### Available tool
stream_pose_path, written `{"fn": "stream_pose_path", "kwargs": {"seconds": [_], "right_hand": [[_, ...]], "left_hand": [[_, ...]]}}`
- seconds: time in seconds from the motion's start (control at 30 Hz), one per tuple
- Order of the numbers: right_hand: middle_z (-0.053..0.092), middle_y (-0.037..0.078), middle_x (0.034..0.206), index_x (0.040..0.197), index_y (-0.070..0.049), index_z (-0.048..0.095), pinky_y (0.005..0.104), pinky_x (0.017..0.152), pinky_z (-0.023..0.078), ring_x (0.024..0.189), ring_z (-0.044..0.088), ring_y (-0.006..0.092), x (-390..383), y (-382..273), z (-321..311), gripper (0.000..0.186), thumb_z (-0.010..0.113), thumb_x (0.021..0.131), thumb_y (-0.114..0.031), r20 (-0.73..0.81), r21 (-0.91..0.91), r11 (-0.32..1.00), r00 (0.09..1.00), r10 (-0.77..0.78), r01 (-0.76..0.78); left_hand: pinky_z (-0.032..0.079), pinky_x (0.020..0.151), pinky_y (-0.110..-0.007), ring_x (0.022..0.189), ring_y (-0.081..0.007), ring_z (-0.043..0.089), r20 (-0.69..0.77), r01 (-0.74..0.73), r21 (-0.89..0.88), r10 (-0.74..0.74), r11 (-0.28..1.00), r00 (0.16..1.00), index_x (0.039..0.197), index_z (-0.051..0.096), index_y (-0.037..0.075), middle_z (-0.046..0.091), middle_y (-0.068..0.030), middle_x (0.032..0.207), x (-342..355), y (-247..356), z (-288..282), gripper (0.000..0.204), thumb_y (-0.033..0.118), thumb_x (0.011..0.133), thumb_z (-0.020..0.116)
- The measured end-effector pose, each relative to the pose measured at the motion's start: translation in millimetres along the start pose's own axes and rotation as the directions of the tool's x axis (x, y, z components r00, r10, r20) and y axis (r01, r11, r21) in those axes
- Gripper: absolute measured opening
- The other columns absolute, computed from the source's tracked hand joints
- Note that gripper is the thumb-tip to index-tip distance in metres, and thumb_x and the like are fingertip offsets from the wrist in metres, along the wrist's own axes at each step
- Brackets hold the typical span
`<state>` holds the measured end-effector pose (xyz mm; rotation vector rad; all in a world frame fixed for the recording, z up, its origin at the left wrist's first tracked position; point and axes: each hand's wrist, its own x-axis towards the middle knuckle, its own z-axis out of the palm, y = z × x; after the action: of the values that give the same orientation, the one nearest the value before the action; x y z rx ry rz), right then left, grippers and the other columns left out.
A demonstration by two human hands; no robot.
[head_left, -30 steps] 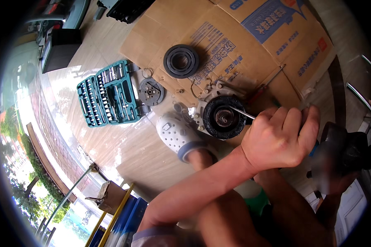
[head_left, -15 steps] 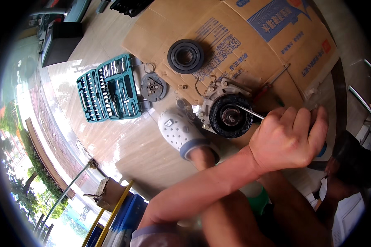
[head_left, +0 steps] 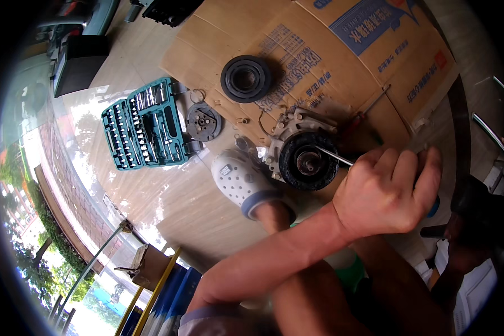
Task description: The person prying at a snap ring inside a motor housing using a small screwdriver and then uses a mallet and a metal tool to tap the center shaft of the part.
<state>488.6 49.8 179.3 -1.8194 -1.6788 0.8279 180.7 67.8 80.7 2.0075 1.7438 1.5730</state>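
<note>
Steel of the thin rod [head_left: 335, 156] reached the hub of the compressor [head_left: 303, 158] lying on the cardboard [head_left: 341, 61] beside the white clog [head_left: 242, 180]; the left hand [head_left: 387, 192] stayed clenched on its blue-ended handle as before, merely drifting rightward, so the prying looked unfinished; the right hand was hidden.

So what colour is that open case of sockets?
Teal socket case, seen clearly in the head view.

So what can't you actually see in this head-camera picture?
- Right hand: not in view, so its grip cannot be told.
- Handle of the thin metal rod: covered by the left hand.
- Pieces in the teal socket set: too small to tell apart.
</note>
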Motion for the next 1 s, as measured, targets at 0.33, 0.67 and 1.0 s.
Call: {"fn": "stream_pose_path", "kwargs": {"seconds": [0.33,0.67,1.0], "right_hand": [[0.062,0.006,0.113,0.138,-0.001,0.056,0.0292,0.091,0.054,0.1,0.062,0.0148,-11.9,-6.8,5.8,0.059,0.059,0.104,-0.049,0.252,0.335,0.924,0.963,0.101,-0.185],[0.06,0.011,0.112,0.137,-0.004,0.053,0.0413,0.09,0.055,0.104,0.061,0.0202,13.5,-19.0,-1.6,0.087,0.079,0.076,-0.06,0.373,0.847,0.419,0.927,-0.033,-0.326],[0.064,0.008,0.114,0.124,-0.001,0.058,0.0341,0.071,0.053,0.091,0.066,0.0213,-4.3,26.6,21.0,0.07,0.063,0.097,-0.064,0.345,-0.056,0.971,0.908,0.237,-0.232]], "left_hand": [[0.046,0.05,-0.029,0.056,-0.0158,0.055,0.039,0.024,-0.016,-0.023,1.0,0.999,0.107,0.073,-0.008,0.055,-0.0032,0.073,2.8,-0.1,-2.2,0.037,0.007,0.073,0.069],[0.043,0.044,-0.027,0.05,-0.0113,0.049,0.004,0.004,0.002,-0.004,1.0,1.0,0.105,0.073,-0.007,0.044,0.001,0.065,5.7,-0.9,2.8,0.03,-0.001,0.076,0.073],[0.05,0.047,-0.03,0.056,-0.0139,0.058,0.177,0.011,0.194,-0.046,0.981,0.983,0.119,0.07,-0.001,0.048,-0.0007,0.072,-5.3,-22.7,8.9,0.039,0.006,0.08,0.071]]}}
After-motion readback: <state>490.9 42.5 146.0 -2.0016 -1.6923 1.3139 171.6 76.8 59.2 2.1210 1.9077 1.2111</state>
